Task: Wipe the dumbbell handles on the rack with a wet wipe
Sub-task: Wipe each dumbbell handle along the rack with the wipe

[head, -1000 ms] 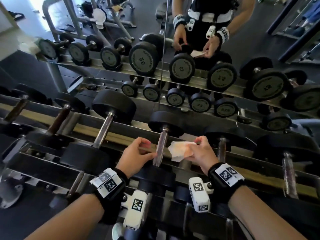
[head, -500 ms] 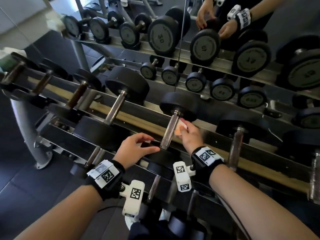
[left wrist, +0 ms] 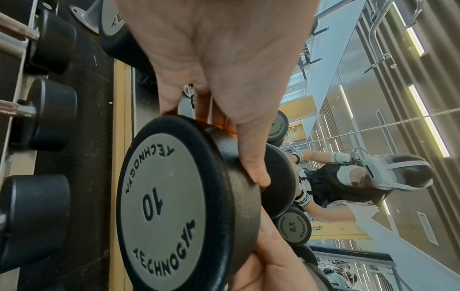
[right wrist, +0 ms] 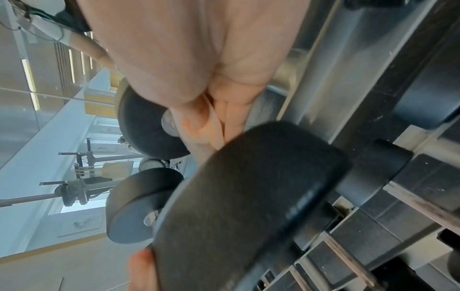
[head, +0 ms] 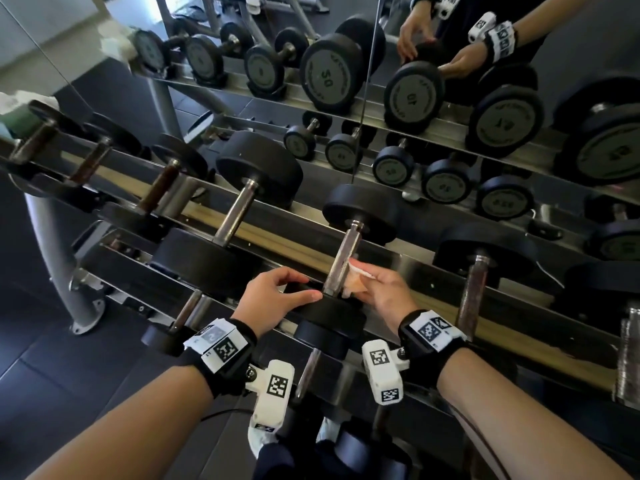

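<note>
Right hand [head: 384,292] pinches wet wipe [head: 356,277] against handle [head: 341,259] | left hand [head: 273,299] grips dumbbell head [left wrist: 174,206] | label: TECHNOGYM 10

Dim light is covering the head view, leaving the floor [head: 41,393] nearly black, while pale glare is shining along the steel rack [head: 398,258] rails and a bright patch is glowing at the upper left. Straight rails are bending toward the edges. In the wrist views, strip lights [left wrist: 420,110] are glowing in the mirror, and the near palms are looming large, soft and blurred.
</note>
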Demonstrator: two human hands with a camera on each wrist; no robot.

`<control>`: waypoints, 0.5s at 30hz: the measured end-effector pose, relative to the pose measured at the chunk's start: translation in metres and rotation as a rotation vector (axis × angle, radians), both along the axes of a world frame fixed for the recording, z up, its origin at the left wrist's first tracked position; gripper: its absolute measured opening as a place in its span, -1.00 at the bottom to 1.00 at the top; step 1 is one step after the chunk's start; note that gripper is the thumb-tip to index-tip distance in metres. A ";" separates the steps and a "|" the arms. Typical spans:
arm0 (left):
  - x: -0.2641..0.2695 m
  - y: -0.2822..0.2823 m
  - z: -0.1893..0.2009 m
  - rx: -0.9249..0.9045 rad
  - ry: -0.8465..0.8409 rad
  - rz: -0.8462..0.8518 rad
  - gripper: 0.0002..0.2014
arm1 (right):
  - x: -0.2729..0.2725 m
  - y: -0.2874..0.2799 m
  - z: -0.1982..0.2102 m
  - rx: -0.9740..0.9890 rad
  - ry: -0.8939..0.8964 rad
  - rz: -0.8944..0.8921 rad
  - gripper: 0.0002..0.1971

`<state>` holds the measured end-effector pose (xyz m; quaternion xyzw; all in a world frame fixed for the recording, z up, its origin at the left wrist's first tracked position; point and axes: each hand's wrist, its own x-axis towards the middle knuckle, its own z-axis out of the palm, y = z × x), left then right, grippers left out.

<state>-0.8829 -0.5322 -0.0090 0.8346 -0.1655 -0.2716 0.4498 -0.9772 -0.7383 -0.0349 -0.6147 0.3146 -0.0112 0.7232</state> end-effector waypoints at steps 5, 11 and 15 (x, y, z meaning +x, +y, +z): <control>0.001 0.001 -0.004 0.009 0.001 0.006 -0.60 | 0.019 -0.023 0.004 -0.255 -0.046 -0.062 -0.62; 0.003 -0.001 -0.002 0.013 0.023 0.008 -0.62 | 0.011 0.005 0.008 -0.224 -0.012 0.054 -0.74; 0.006 -0.001 0.000 0.021 0.040 -0.017 -0.61 | -0.013 0.013 0.014 -0.059 -0.011 0.214 -0.78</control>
